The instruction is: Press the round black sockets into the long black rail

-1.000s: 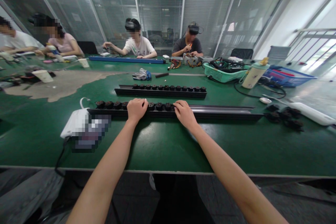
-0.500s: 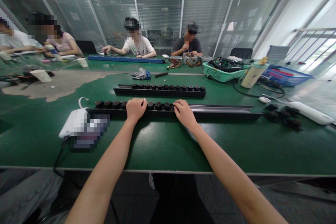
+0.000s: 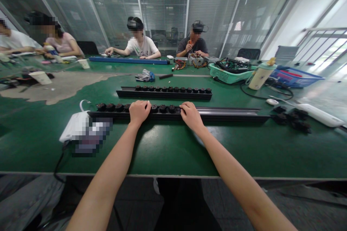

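A long black metal channel (image 3: 230, 112) lies across the green table before me, with a row of round black socket-like modules (image 3: 118, 107) seated in its left half. My left hand (image 3: 139, 112) is closed over the channel among these modules and covers some of them. My right hand (image 3: 190, 114) rests at the right end of the row, fingers curled down into the channel; what they pinch, if anything, is hidden. Right of it the channel's shiny inside shows bare. Several loose black modules (image 3: 294, 118) lie off the channel's right end.
Behind stands a shorter black channel (image 3: 162, 95) filled with similar modules. To the left are a white adapter (image 3: 75, 126) and a blurred-out flat item (image 3: 93, 139). A green basket (image 3: 229, 75), a bottle (image 3: 261, 76) and a blue basket (image 3: 303, 81) stand back right. Co-workers sit opposite.
My right hand has shifted very slightly right along the channel, and a small gap shows between it and the nearest visible module. My left hand stays in place. The view has moved slightly.
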Available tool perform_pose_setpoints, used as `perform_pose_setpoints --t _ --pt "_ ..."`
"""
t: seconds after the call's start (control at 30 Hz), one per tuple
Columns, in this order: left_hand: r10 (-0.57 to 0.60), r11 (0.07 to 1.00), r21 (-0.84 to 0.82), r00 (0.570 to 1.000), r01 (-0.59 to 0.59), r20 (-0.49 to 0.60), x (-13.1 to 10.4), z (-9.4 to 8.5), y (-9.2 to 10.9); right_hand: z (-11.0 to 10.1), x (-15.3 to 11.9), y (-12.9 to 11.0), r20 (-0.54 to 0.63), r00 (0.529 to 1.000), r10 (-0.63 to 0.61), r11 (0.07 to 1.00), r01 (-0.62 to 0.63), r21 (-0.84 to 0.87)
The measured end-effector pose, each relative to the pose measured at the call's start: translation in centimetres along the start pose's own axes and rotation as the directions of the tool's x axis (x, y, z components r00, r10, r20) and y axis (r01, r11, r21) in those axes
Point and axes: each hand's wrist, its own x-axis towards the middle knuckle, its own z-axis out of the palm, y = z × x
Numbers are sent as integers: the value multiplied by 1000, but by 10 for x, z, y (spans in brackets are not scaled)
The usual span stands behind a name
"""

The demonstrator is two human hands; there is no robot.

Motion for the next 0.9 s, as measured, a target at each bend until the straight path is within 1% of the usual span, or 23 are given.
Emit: perform_pose_setpoints --t 0.53,0.9 --pt "0 1000 4 1000 0 10 0 -1 0 -3 0 3 -26 999 41 999 -41 9" --pt "-12 1000 -4 1000 12 22 0 -3 2 -8 0 3 -10 997 75 997 -76 -25"
